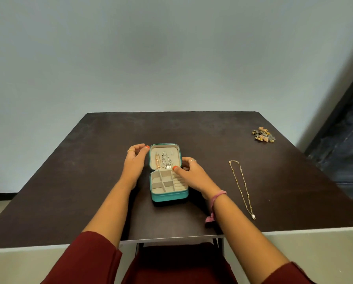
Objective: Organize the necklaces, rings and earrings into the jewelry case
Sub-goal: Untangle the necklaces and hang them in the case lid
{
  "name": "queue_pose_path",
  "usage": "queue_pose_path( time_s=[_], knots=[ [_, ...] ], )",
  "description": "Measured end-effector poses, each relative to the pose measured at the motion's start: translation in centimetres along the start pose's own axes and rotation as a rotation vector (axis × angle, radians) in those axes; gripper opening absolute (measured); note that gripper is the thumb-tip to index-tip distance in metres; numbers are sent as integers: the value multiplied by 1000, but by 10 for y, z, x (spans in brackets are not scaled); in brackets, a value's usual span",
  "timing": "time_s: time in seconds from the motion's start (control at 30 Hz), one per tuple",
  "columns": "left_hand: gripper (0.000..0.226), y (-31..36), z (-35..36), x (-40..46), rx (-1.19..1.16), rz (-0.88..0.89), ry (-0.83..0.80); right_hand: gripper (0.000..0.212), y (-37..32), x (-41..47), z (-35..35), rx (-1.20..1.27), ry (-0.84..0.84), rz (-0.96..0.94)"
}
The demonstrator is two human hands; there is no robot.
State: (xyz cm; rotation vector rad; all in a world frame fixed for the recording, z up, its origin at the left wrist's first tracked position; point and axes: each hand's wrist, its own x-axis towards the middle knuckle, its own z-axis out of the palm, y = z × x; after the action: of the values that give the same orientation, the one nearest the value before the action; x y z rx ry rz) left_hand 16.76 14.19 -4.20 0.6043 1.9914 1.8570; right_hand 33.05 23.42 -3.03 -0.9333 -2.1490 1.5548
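One gold necklace [241,187], earring pile [263,134] right of case [168,179].

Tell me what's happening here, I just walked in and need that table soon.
A person is sorting jewelry into a small teal case that lies open on the dark table. The left hand steadies the lid's edge, while the right hand reaches to the lid, thumb by the chains hung there. The tray compartments look empty. A gold necklace and a pile of earrings wait on the right.

Right of the open teal zip jewellery case [168,177], the far tangled cluster of small pink-and-gold pieces [263,134] is too small to identify.
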Motion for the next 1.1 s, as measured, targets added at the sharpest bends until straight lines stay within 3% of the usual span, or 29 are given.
queue_pose_path(
  time_s=[0.1, 0.27, 0.43, 0.63, 0.73, 0.93, 1.1],
  knots=[
    [27, 24, 6, 3, 3, 76, 40, 56, -1, 8, -30, -206, 21, -13],
    [19, 65, 25, 3, -31, 213, 21, 22, 11, 18, -112, -465, 155, -83],
    [13, 86, 51, -2, -96, 276, -8, 17, 50, 21, -169, -483, 259, 8],
    [12, 93, 79, -18, -77, 311, -85, 14, 71, 27, -169, -424, 301, 7],
    [12, 91, 86, -22, -56, 302, -120, 8, 69, 35, -164, -559, 288, 23],
    [11, 93, 89, -29, -44, 290, -157, 23, 67, 40, -154, -821, 252, 72],
    [11, 98, 90, -35, -33, 294, -221, 23, 46, 28, -153, -612, 237, -50]
  ],
)
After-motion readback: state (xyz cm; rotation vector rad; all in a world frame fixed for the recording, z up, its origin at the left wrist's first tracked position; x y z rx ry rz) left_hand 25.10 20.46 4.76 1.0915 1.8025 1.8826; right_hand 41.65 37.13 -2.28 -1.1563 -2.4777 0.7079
